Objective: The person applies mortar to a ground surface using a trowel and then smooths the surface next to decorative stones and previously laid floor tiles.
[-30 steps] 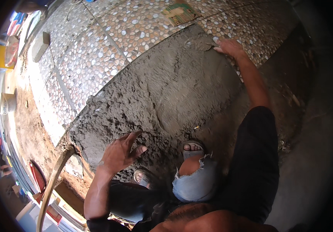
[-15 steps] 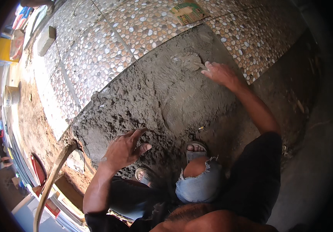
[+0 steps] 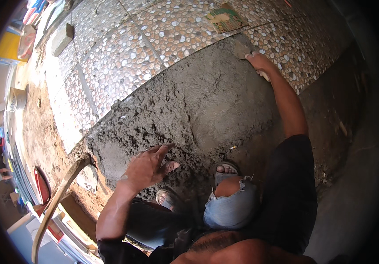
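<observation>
Wet grey mortar (image 3: 167,105) covers the ground before me, smoothed at the upper right and rough and lumpy at the lower left. My right hand (image 3: 262,64) is closed round the handle of a trowel (image 3: 241,50). Its blade lies against the mortar at the far corner, beside the pebble-patterned tiles (image 3: 114,75). The handle's pale end shows below the fist, while the blade is smeared with mortar and partly blends in. Over the lumpy mortar hangs my left hand (image 3: 145,169), fingers spread and holding nothing.
A torn piece of cardboard (image 3: 226,18) lies on the tiles at the back. A grey block (image 3: 62,39) and a bucket (image 3: 17,99) stand on the left. A curved wooden handle (image 3: 59,193) rises at the lower left. My sandalled feet (image 3: 227,168) are at the mortar's near edge.
My right hand has carried the trowel up and to the right, from mid-mortar to the far corner by the tiles. The left hand stays spread in nearly the same place.
</observation>
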{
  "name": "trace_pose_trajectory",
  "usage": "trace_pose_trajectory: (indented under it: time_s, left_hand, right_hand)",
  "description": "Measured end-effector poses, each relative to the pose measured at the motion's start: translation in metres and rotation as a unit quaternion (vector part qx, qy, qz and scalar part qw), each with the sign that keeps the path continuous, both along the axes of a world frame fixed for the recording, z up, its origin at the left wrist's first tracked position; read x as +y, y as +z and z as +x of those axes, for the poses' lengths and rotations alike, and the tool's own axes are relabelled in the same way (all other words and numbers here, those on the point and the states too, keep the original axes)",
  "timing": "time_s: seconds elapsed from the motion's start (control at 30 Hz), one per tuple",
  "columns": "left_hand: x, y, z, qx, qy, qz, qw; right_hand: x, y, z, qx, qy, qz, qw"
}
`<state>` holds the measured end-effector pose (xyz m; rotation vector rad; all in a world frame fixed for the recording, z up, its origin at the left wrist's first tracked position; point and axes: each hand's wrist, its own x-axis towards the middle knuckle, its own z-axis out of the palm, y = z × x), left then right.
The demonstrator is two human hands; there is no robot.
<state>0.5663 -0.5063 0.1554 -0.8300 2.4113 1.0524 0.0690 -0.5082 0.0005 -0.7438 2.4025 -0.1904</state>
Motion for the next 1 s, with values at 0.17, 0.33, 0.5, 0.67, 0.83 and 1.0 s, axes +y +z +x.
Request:
trace_pose_trajectory:
  time_s: [0.17, 0.33, 0.5, 0.67, 0.83, 1.0]
  left_hand:
    - [0.001, 0.007, -0.001, 0.001, -0.008, 0.0, 1.0]
    - [0.006, 0.002, -0.002, 0.031, -0.031, -0.023, 0.999]
    - [0.004, 0.005, 0.003, 0.049, -0.019, -0.021, 0.998]
    - [0.008, 0.015, 0.015, 0.038, 0.0, -0.025, 0.999]
    - [0.012, 0.026, 0.017, 0.06, -0.018, -0.041, 0.997]
    - [0.021, 0.025, 0.013, 0.087, -0.044, -0.072, 0.993]
  right_hand:
    - [0.039, -0.011, 0.075, 0.134, 0.266, -0.038, 0.954]
    - [0.023, 0.012, 0.084, 0.178, 0.36, 0.038, 0.915]
    - [0.006, 0.023, 0.039, 0.214, 0.295, 0.062, 0.929]
    - [0.004, 0.002, 0.035, 0.225, 0.195, 0.067, 0.952]
    - [-0.001, -0.031, 0.044, -0.056, -0.089, -0.075, 0.992]
    - [0.001, -0.014, 0.145, -0.325, -0.101, -0.119, 0.933]
